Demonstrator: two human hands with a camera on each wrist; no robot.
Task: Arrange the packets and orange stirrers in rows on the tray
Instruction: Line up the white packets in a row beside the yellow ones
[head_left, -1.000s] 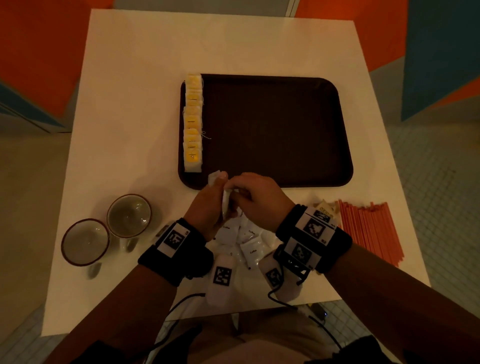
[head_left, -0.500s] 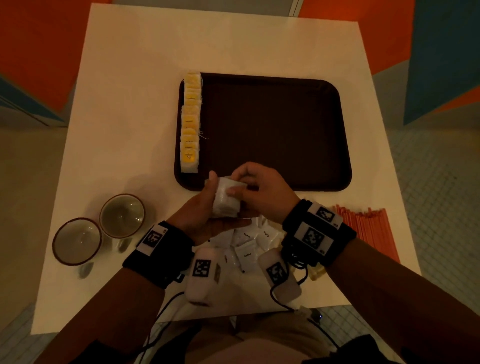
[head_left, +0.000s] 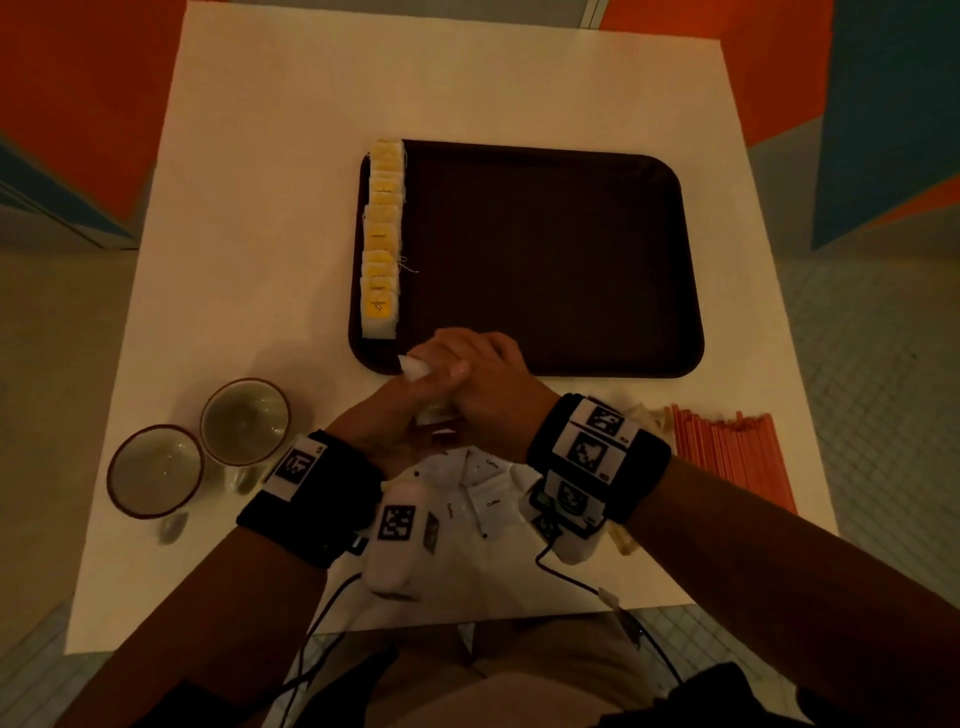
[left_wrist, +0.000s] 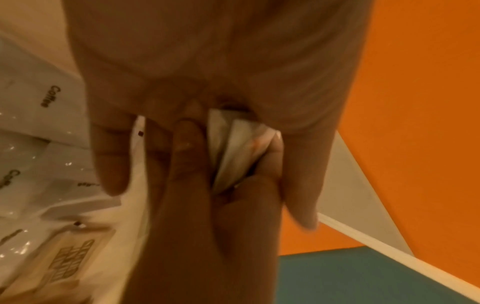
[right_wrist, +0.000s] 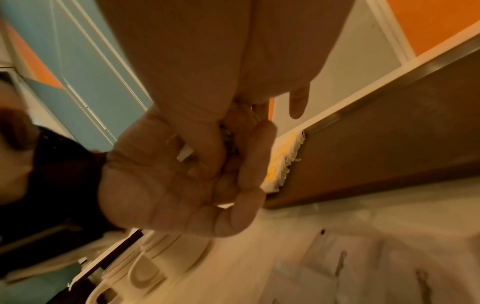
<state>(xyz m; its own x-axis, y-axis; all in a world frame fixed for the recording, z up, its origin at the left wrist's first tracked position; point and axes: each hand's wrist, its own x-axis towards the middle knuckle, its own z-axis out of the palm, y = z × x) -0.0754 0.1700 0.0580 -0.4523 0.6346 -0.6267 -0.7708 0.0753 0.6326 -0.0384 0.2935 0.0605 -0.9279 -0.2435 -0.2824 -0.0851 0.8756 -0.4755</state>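
A dark brown tray (head_left: 545, 260) lies mid-table, and a row of yellow-labelled packets (head_left: 383, 239) runs along its left edge. Both hands meet at the tray's near-left corner. My left hand (head_left: 421, 387) cups a small stack of white packets (head_left: 415, 366) from below. My right hand (head_left: 460, 361) closes over the stack from above and hides most of it. The left wrist view shows the white packets (left_wrist: 239, 148) squeezed between fingers. Loose white coffee packets (head_left: 483, 488) lie on the table between my wrists. A bundle of orange stirrers (head_left: 727, 452) lies at the right.
Two empty cups (head_left: 244, 421) (head_left: 155, 470) stand left of my left wrist. A few tan packets (head_left: 644, 415) lie beside the stirrers. Right of the yellow row, the tray holds nothing. The table edge (head_left: 363, 634) is close behind my wrists.
Both hands have carried the white stack forward from above the loose pile to the tray's near-left corner. My right hand now covers the stack from above.
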